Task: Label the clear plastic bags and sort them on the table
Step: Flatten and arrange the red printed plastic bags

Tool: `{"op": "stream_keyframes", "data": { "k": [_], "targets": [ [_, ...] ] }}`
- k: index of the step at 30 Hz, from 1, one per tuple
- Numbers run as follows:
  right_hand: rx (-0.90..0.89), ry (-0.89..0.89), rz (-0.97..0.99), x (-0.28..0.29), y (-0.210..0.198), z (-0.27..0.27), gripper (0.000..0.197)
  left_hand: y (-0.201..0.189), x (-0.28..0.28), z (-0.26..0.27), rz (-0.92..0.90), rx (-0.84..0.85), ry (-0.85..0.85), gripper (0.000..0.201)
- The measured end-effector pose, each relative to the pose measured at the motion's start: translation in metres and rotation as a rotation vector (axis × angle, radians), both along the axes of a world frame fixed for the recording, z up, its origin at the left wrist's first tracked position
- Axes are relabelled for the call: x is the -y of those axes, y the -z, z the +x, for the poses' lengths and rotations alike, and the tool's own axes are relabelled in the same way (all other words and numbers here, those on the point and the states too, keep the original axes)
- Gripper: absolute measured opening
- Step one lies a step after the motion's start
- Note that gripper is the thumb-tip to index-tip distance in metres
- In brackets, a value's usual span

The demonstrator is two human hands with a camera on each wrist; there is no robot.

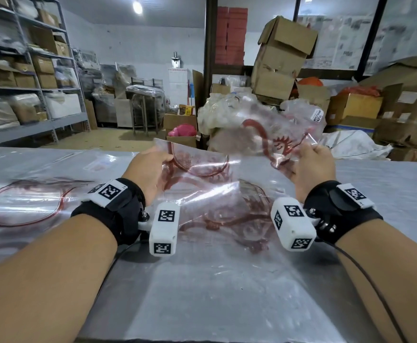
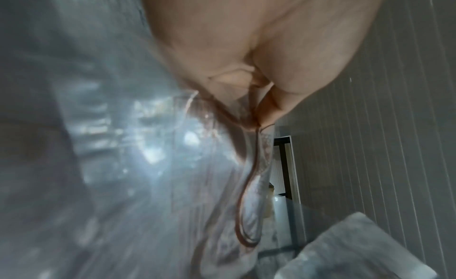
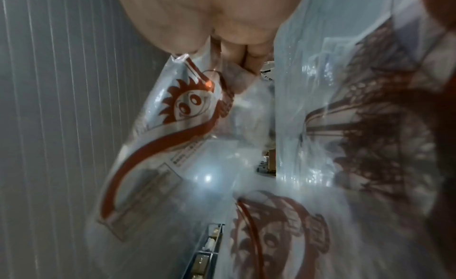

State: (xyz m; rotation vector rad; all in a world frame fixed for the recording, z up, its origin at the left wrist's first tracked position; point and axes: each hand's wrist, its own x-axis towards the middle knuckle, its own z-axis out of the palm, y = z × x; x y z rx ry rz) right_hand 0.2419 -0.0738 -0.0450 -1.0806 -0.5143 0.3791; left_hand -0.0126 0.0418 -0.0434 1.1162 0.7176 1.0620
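Both hands are raised over the steel table (image 1: 202, 293), holding clear plastic with red print. My left hand (image 1: 161, 161) grips the edge of a clear bag (image 1: 197, 164); the left wrist view shows its fingers (image 2: 229, 82) pinching the film (image 2: 249, 185). My right hand (image 1: 299, 163) grips a lifted bag with a red sun logo (image 1: 283, 144) and a white label (image 1: 317, 115) on its upper corner. The right wrist view shows the fingers (image 3: 237, 51) curled on that sun-logo bag (image 3: 187, 109). I cannot tell whether both hands hold the same bag. More printed bags (image 1: 239, 219) lie under the hands.
One flat printed bag (image 1: 26, 204) lies at the table's left. Past the far edge are a heap of clear bags (image 1: 215, 112), a white sack (image 1: 356, 144) and stacked cardboard boxes (image 1: 279, 60). Metal shelving (image 1: 29, 78) stands at the left.
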Motion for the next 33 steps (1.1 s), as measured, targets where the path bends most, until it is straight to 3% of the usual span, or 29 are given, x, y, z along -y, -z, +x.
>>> {"op": "stream_keyframes", "data": {
  "k": [7, 13, 17, 21, 25, 29, 33],
  "targets": [
    [0.233, -0.091, -0.249, 0.001, 0.002, -0.015, 0.017, -0.002, 0.005, 0.000, 0.005, -0.019, 0.074, 0.031],
    [0.347, -0.317, -0.403, 0.001, 0.006, -0.020, 0.012, 0.000, 0.004, 0.001, 0.035, -0.050, 0.109, 0.011],
    [0.403, -0.394, -0.466, 0.001, 0.007, -0.023, 0.019, -0.002, 0.006, 0.002, 0.071, -0.087, 0.180, 0.034],
    [0.468, -0.346, -0.517, 0.002, 0.006, -0.021, 0.031, 0.001, 0.004, 0.002, 0.093, -0.165, 0.067, 0.007],
    [0.543, -0.272, -0.610, 0.003, 0.005, -0.018, 0.036, -0.001, -0.002, -0.001, 0.001, -0.035, -0.019, 0.005],
    [0.603, -0.301, -0.849, 0.007, 0.008, -0.014, 0.041, -0.001, -0.008, -0.005, -0.043, 0.078, -0.155, 0.023],
    [0.719, -0.374, -1.027, 0.010, 0.007, -0.014, 0.036, -0.001, -0.008, -0.006, -0.059, 0.099, -0.202, 0.009]
  ]
}}
